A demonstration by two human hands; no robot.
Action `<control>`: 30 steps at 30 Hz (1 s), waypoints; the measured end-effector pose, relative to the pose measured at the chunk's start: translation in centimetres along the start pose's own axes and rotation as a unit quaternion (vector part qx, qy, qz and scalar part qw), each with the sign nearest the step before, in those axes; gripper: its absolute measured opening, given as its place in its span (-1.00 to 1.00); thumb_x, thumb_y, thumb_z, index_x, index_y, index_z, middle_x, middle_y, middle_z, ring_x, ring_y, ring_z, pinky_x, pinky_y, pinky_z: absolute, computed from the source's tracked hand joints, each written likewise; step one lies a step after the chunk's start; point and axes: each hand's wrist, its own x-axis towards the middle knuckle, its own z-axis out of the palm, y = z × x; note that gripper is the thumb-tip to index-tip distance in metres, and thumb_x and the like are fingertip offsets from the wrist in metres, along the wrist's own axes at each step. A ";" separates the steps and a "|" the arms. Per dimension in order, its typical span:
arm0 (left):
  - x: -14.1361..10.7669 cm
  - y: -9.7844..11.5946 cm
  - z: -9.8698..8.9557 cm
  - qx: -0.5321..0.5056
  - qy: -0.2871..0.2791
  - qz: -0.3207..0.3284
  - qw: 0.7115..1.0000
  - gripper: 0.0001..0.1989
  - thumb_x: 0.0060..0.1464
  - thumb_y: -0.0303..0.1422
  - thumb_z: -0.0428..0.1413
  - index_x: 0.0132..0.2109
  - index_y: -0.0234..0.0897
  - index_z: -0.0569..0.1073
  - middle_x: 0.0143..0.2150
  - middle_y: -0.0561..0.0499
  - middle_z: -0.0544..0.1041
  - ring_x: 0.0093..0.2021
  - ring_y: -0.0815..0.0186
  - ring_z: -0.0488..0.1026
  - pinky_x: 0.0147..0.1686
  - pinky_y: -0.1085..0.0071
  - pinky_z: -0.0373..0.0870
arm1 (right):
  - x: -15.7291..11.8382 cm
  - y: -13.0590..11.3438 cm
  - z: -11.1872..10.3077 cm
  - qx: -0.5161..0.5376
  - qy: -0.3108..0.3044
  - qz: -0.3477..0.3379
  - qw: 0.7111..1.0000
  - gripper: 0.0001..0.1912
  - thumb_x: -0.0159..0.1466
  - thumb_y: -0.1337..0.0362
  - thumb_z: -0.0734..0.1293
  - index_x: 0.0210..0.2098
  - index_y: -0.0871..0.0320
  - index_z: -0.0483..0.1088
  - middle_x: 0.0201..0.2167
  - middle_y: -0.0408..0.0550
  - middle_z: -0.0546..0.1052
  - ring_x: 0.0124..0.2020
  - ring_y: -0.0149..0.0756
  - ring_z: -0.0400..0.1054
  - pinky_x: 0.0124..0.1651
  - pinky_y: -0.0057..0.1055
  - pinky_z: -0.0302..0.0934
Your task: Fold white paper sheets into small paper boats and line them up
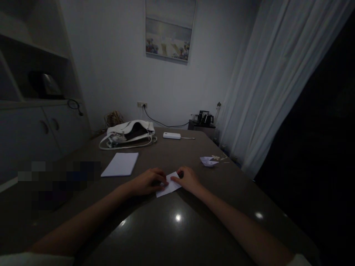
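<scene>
A small folded piece of white paper (170, 188) lies at a slant on the dark table, between my two hands. My left hand (149, 181) grips its left side, with curled fingers over the top and the thumb near the lower edge. At the upper right corner, my right hand (190, 180) pinches the paper, thumb on top and bent fingers behind. The undersides of the fingertips are hidden. Off to the right sits a folded paper shape with pointed ends (208, 161), apart from both hands. A stack of white paper sheets (120, 164) rests beyond my left forearm.
An open white handbag (130, 133) stands at the table's back left. Near the far edge lies a white power bank (172, 136) with a short cable. Small pale bits (217, 157) are scattered at the right edge. Behind the table, a coffee maker (203, 117) stands on a low cabinet.
</scene>
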 end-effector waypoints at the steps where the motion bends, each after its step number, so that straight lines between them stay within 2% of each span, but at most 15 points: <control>1: 0.0 0.0 0.0 0.002 -0.001 0.001 1.000 -0.75 0.13 -0.24 0.02 -0.12 -0.20 0.49 -0.12 -0.07 0.43 -0.14 0.27 0.38 -0.12 0.40 0.26 | 0.0 0.0 0.1 0.009 -0.007 0.009 1.000 -0.72 0.00 0.10 0.41 -0.44 0.19 0.39 -0.44 -0.06 0.47 -0.42 -0.37 0.31 -0.40 -0.47 0.09; 5: 0.0 0.2 -0.1 0.022 -0.003 -0.001 1.000 -0.74 0.13 -0.23 0.01 -0.09 -0.18 0.48 -0.07 -0.07 0.43 -0.08 0.24 0.36 -0.08 0.36 0.24 | 0.2 0.2 0.3 0.032 -0.017 0.033 0.999 -0.75 -0.04 0.16 0.43 -0.47 0.19 0.37 -0.54 -0.14 0.44 -0.53 -0.43 0.26 -0.49 -0.51 0.02; 7: 0.0 0.3 -0.2 0.030 -0.007 -0.005 1.000 -0.74 0.14 -0.23 0.00 -0.08 -0.18 0.46 -0.06 -0.07 0.43 -0.07 0.23 0.36 -0.07 0.36 0.22 | 0.3 0.2 0.5 0.064 -0.018 0.013 0.998 -0.81 -0.03 0.26 0.42 -0.47 0.19 0.35 -0.56 -0.17 0.42 -0.54 -0.45 0.25 -0.50 -0.53 0.03; 11: 0.0 0.4 -0.3 0.053 -0.020 -0.013 0.998 -0.75 0.14 -0.25 0.00 -0.06 -0.13 0.45 -0.06 -0.03 0.43 -0.05 0.22 0.35 -0.05 0.34 0.19 | 0.2 -0.1 0.4 0.137 -0.046 -0.097 0.985 -0.94 0.04 0.41 0.32 -0.45 0.19 0.34 -0.59 -0.21 0.37 -0.55 -0.47 0.23 -0.49 -0.57 0.06; 16: 0.0 0.4 -0.4 0.077 -0.020 -0.014 0.997 -0.75 0.13 -0.24 0.01 -0.06 -0.04 0.45 -0.06 -0.01 0.42 -0.04 0.21 0.33 -0.04 0.31 0.16 | 0.0 -0.3 0.1 0.112 -0.051 -0.204 0.971 -0.80 -0.03 0.57 0.23 -0.47 0.18 0.32 -0.47 -0.16 0.43 -0.44 -0.44 0.28 -0.37 -0.56 0.09; 25: -0.2 0.0 -0.4 0.073 -0.022 -0.034 0.997 -0.75 0.12 -0.20 0.02 -0.06 0.02 0.47 -0.07 0.01 0.39 -0.04 0.22 0.32 -0.06 0.35 0.18 | 0.1 0.0 -0.4 0.099 -0.083 -0.268 0.955 -0.80 -0.03 0.56 0.23 -0.45 0.18 0.30 -0.33 -0.11 0.46 -0.33 -0.39 0.32 -0.26 -0.52 0.14; 30: -0.2 -0.1 -0.3 0.074 -0.015 -0.025 0.997 -0.76 0.11 -0.21 0.03 -0.07 0.00 0.48 -0.03 0.00 0.38 -0.03 0.21 0.32 -0.03 0.31 0.17 | -0.1 -0.3 -1.1 0.070 -0.111 -0.276 0.952 -0.82 -0.01 0.55 0.22 -0.45 0.18 0.30 -0.31 -0.10 0.45 -0.31 -0.37 0.33 -0.23 -0.50 0.14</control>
